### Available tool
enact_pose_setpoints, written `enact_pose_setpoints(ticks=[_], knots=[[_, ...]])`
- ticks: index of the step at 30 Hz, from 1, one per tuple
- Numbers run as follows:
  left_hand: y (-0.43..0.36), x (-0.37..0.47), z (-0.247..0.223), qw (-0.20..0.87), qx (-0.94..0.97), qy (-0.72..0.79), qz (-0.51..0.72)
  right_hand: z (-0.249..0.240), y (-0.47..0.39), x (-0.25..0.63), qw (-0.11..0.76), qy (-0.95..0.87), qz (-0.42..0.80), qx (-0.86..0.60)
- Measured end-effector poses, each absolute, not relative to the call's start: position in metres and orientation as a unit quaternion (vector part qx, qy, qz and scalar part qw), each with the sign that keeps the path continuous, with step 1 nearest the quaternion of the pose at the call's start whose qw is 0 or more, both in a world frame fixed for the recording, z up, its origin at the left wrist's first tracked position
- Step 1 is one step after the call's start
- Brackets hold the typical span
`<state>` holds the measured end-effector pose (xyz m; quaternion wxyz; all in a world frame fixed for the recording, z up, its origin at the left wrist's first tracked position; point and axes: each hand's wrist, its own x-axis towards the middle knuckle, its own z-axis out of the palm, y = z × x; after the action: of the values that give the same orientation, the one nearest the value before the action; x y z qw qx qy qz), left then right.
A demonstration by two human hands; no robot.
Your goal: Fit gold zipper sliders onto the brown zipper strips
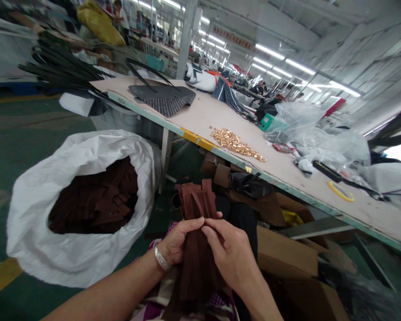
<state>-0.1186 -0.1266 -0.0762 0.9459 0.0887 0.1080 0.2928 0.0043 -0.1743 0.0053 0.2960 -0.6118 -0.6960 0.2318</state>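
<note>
Over my lap I hold a bundle of dark brown fabric strips (198, 263), their ends fanned out at the top. My left hand (180, 238), with a silver bracelet at the wrist, wraps round the bundle from the left, thumb across the front. From the right, my right hand (229, 245) closes on the strips, thumb and forefinger pinched beside my left thumb. Whether a single strip sits in that pinch is too small to tell. To the left stands a white sack (83, 263), its mouth wide, with more brown strips (96, 198) inside.
A long table (194, 118) runs across in front, bearing a pile of small gold metal pieces (235, 143), a dark striped bag piece (167, 99), clear plastic bags (334, 145) and a yellow ring-shaped tool (340, 191). Cardboard boxes (285, 254) stand underneath. Black straps (63, 67) lie at the left.
</note>
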Motion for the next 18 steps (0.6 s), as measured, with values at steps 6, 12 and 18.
enact_pose_setpoints(ticks=[6,12,18], knots=[[-0.126,-0.120,-0.078,0.943,0.096,0.122,0.293,-0.001,-0.170,0.028,0.352,-0.553,0.264,-0.707],[-0.128,-0.119,-0.078,0.943,0.115,0.133,0.283,-0.012,-0.168,0.028,0.354,-0.536,0.448,-0.622],[-0.126,-0.119,-0.076,0.939,0.125,0.154,0.280,-0.025,-0.164,0.028,0.402,-0.483,0.512,-0.586]])
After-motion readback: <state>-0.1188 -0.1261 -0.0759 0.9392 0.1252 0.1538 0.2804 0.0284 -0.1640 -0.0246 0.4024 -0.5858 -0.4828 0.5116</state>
